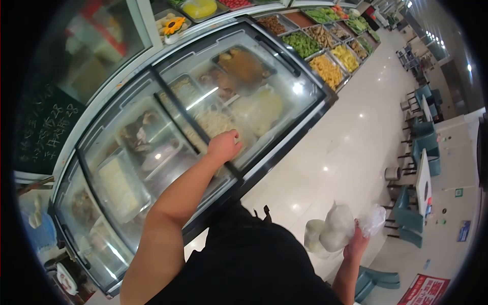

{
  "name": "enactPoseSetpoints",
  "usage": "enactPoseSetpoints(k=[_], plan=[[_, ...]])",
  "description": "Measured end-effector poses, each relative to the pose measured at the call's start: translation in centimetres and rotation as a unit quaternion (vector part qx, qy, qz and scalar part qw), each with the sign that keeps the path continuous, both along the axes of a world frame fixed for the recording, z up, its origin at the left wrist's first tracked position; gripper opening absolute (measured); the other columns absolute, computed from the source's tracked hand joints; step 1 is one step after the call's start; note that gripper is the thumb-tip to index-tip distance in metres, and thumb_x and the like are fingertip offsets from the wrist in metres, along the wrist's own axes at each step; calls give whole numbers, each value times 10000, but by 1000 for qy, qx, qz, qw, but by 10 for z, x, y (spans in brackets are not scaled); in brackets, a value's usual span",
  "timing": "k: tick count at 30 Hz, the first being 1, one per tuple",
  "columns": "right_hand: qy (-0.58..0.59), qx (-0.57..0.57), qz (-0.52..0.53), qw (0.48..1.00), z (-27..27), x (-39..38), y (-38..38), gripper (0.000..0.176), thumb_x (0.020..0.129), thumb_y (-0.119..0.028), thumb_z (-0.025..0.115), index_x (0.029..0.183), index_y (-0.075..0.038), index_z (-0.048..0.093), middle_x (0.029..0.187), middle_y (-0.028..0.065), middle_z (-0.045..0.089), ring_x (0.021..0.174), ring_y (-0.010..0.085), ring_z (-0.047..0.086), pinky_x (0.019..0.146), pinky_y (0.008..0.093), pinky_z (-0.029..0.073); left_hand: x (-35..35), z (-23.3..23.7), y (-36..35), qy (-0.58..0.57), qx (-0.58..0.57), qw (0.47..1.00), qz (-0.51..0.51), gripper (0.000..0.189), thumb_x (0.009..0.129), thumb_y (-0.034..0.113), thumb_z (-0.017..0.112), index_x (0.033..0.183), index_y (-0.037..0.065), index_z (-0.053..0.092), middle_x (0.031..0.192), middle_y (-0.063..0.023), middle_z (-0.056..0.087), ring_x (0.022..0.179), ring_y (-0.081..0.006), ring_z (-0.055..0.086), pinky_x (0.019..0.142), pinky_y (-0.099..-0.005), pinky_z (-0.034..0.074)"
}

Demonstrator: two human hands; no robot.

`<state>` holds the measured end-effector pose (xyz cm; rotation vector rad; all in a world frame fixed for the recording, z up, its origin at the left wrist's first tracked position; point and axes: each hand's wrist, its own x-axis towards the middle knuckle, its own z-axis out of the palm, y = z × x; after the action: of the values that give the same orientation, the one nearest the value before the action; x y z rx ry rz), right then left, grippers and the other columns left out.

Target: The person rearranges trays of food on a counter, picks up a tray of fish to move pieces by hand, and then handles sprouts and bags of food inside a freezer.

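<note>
My left hand (223, 146) reaches over a glass-topped chest freezer (282, 144), its fingers curled at the dark frame of a sliding glass lid (179, 113). Beneath the fogged glass lie trays of food, among them a tray of pale shreds (216, 122) close to my hand and a tray of brown food (244, 66) farther back. Off to the right, my right hand (357, 241) is closed around the gathered neck of a clear plastic bag (373, 218). Large, pale, round pieces (338, 227) fill the bag, which hangs above the floor.
Metal trays of chopped vegetables (325, 71) stand beyond the freezer. A sunflower ornament (174, 26) sits on the ledge behind it, and a chalkboard (46, 129) is at the left. Teal chairs (406, 218) and white tables (423, 183) line the right side of the tiled floor (315, 162).
</note>
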<state>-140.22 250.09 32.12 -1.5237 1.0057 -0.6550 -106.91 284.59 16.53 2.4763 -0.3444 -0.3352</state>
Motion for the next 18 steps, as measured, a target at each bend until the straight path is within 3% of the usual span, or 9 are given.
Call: enactPoseSetpoints(k=[2, 6, 8, 11, 14, 18], plan=[[11, -33, 16, 999, 16, 34, -17, 361, 870, -54, 629, 1206, 30, 528, 1140, 104, 590, 1011, 207, 576, 912, 335, 456, 39, 2, -32, 23, -4, 999, -27, 356, 807, 287, 610, 1112, 105, 588, 976, -156, 670, 926, -334, 638, 786, -451, 509], [41, -57, 11, 997, 32, 103, -64, 379, 870, -67, 638, 1215, 37, 521, 1149, 107, 589, 1024, 208, 576, 916, 337, 458, 109, 11, -104, 30, -14, 998, -57, 410, 818, 308, 613, 1170, 107, 553, 1020, -163, 665, 960, -339, 628, 805, -448, 503], [-2, -53, 19, 998, 35, 142, -92, 375, 874, -70, 639, 1214, 38, 522, 1147, 110, 588, 1031, 208, 576, 918, 340, 459, 148, 14, -142, 41, 9, 995, -89, 489, 833, 307, 605, 1270, 117, 495, 1086, -153, 651, 1012, -328, 615, 824, -450, 500], [13, -69, 50, 996, 40, 204, -138, 369, 875, -60, 637, 1214, 30, 521, 1146, 110, 589, 1035, 206, 577, 908, 343, 468, 213, -14, -203, 36, 10, 998, -56, 560, 851, 303, 590, 1358, 132, 426, 1103, -144, 647, 1035, -323, 610, 832, -454, 497], [-3, -17, 95, 995, 38, 272, -188, 376, 870, -42, 640, 1220, 21, 518, 1155, 110, 586, 1038, 208, 577, 901, 348, 477, 263, -4, -244, 65, 6, 997, -34, 571, 882, 322, 568, 1394, 141, 391, 1106, -145, 647, 1046, -328, 607, 829, -454, 499], [0, -28, 170, 985, 25, 383, -239, 385, 867, -34, 645, 1225, 17, 514, 1146, 105, 585, 1033, 208, 577, 898, 351, 480, 321, -18, -286, 47, 51, 997, -23, 560, 912, 364, 544, 1404, 163, 367, 1104, -151, 643, 1033, -331, 611, 821, -454, 503]])
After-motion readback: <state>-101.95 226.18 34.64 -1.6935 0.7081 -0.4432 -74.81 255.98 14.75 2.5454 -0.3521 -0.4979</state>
